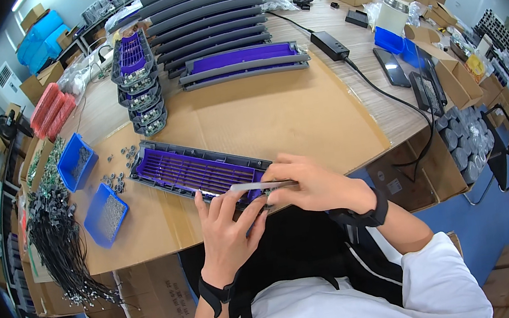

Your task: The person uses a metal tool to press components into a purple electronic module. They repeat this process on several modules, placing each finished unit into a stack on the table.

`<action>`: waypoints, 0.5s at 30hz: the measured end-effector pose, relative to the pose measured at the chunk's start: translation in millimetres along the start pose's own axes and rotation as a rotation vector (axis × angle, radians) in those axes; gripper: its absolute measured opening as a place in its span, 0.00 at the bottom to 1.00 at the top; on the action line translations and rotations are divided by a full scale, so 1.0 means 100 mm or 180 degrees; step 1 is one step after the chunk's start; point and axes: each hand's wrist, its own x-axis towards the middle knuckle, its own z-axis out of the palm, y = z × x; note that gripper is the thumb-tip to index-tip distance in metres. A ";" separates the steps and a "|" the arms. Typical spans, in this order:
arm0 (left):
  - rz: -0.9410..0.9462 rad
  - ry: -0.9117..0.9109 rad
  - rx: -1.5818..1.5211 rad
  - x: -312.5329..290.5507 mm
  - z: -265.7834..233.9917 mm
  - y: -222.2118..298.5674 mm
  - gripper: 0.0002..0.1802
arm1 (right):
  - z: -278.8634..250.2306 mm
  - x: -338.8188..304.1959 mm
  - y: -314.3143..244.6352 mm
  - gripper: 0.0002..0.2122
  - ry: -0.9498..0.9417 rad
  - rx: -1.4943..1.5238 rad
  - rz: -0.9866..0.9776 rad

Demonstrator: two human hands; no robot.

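Observation:
A long dark grey plastic housing with a purple slatted inside lies slantwise on the brown cardboard sheet. At its near right end, my left hand grips the near edge, fingers bent over it, thumb and forefinger close together. My right hand is closed above the same end, pinching a thin, pale, flat strip that points left, across the housing. Whether the strip is a tool or a part I cannot tell. The fingers hide the housing's right corner.
Left are two blue bins of small parts, loose grey pieces and a bundle of black cables. Stacked housings and long grey shells stand behind. A black power adapter and phone lie right.

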 end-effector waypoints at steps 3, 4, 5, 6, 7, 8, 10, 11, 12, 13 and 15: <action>-0.0036 -0.0019 -0.0034 -0.01 -0.02 0.00 0.14 | -0.06 -0.17 -0.08 0.10 0.0193 -0.0405 0.0174; -0.0047 -0.0022 -0.0051 -0.01 -0.02 0.00 0.14 | -0.05 -0.23 -0.11 0.12 0.0254 -0.0680 0.0270; -0.0034 -0.0036 -0.0060 -0.01 0.00 0.01 0.14 | -0.01 -0.29 -0.13 0.14 0.0290 -0.0793 0.0257; -0.0024 -0.0048 -0.0068 -0.01 0.01 0.00 0.13 | 0.04 -0.35 -0.14 0.17 0.0324 -0.0904 0.0242; -0.0022 -0.0058 -0.0068 -0.01 0.02 0.00 0.13 | 0.08 -0.38 -0.16 0.19 0.0350 -0.1011 0.0219; -0.0015 -0.0063 -0.0067 -0.01 0.03 0.00 0.13 | 0.10 -0.40 -0.19 0.21 0.0281 -0.1163 0.0305; -0.0017 -0.0063 -0.0046 -0.01 0.02 -0.01 0.12 | 0.12 -0.42 -0.28 0.26 0.0130 -0.1458 0.0452; -0.0030 -0.0066 -0.0030 -0.01 0.01 0.00 0.12 | 0.13 -0.42 -0.29 0.27 0.0081 -0.1522 0.0456; -0.0031 -0.0072 -0.0025 -0.01 0.01 0.00 0.11 | 0.14 -0.43 -0.29 0.29 0.0040 -0.1592 0.0474; -0.0032 -0.0079 -0.0020 0.00 0.01 0.00 0.11 | 0.15 -0.44 -0.28 0.30 0.0000 -0.1662 0.0491; -0.0033 -0.0104 0.0004 0.00 0.01 -0.01 0.11 | 0.17 -0.46 -0.27 0.31 0.0006 -0.1683 0.0509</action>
